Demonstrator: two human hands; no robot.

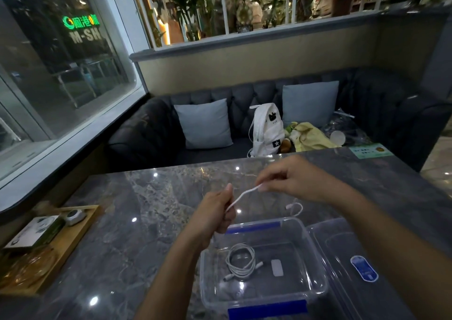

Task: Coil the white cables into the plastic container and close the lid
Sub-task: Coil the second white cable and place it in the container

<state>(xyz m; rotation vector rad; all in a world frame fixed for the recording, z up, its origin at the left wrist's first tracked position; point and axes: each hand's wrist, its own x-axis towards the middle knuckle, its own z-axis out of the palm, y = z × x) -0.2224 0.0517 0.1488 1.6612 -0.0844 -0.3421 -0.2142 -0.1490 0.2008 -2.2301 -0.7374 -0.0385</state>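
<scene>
A white cable stretches between my two hands above the grey marble table. My left hand grips its lower end in a fist. My right hand pinches the upper end between thumb and fingertips. The cable's loose tail with a plug curls on the table under my right forearm. In front of me stands the clear plastic container with blue latches. Inside it lie a coiled white cable and a small white adapter. The clear lid with a blue label lies to its right.
A wooden tray with a small box and a round device sits at the table's left edge. Beyond the table is a dark sofa with cushions, a white backpack and a yellow cloth. A green card lies at the far right corner.
</scene>
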